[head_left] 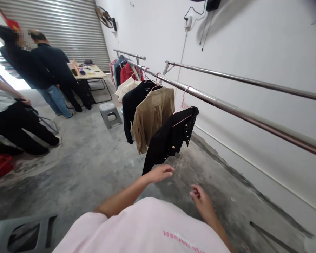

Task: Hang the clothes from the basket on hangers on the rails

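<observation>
A black jacket (163, 140) with gold buttons hangs tilted from a pink hanger (183, 105) on a metal rail (208, 100). My left hand (162, 173) is just below the jacket's lower edge, fingers loosely bent and apart, holding nothing. To the right, my right hand (199, 195) is in front of my body with curled fingers and nothing visible in them; it touches no garment. Behind the black jacket hang a tan shirt (154, 112), a dark top (130, 105) and cream clothes (126, 88).
A grey stool (110, 115) stands beyond the clothes, another (5, 235) at the lower left. Several people stand at the left near a table (97, 72). A second rail (242, 81) runs along the white wall. A red bag (0, 167) lies far left.
</observation>
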Motion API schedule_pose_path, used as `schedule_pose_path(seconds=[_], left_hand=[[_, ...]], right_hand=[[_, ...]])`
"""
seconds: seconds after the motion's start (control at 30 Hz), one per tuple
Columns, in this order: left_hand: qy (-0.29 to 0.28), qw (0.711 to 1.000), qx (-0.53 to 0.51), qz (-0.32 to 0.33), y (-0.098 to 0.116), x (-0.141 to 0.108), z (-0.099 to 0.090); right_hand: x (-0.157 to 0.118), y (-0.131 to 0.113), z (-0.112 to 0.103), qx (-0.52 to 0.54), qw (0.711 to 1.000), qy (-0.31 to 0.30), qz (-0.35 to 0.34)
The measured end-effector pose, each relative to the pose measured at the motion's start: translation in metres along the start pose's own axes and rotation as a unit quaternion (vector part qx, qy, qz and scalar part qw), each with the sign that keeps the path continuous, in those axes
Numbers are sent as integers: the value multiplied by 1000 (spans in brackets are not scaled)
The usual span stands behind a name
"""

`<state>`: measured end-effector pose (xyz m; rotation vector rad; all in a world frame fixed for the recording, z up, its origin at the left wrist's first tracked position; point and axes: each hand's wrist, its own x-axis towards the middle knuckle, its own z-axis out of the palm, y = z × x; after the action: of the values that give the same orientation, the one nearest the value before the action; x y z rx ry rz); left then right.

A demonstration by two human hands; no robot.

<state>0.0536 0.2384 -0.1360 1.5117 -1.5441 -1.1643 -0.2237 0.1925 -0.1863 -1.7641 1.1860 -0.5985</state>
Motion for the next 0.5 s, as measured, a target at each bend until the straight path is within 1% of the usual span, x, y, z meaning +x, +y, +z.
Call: schedule_pose_path(seconds=[0.03, 0.13, 0.17, 0.2, 0.23, 0.3, 0.33, 0.37, 0.4, 0.43, 0.5], left_hand=[[20, 999, -4, 35, 18, 1, -8], [49, 992, -20, 113, 70, 7, -26], [58, 988, 3, 144, 84, 12, -30], [69, 979, 48, 184, 94, 19, -32], [79, 964, 110, 227, 101, 27, -34], [87, 915, 259, 296, 103, 49, -35], [89, 889, 327, 307, 100, 61, -36], [92, 869, 385, 297, 95, 72, -36], [102, 856, 430, 269, 89, 81, -37], [117, 849, 460, 233, 82, 89, -39], [153, 846, 485, 158, 72, 97, -42]], right_hand=[[18, -7, -1, 8, 1000, 7, -14], [78, -23, -1, 44, 998, 21, -43], [98, -28, -1, 52, 997, 26, -52], [119, -32, -2, 57, 996, 34, -62], [139, -36, -3, 60, 995, 39, -73], [179, -48, -9, 58, 990, 62, -110], [198, -56, -14, 55, 986, 81, -134], [217, -64, -19, 51, 981, 101, -160], [235, -73, -25, 45, 974, 123, -187], [251, -83, -32, 38, 965, 147, -212], [280, -103, -46, 23, 949, 187, -253]])
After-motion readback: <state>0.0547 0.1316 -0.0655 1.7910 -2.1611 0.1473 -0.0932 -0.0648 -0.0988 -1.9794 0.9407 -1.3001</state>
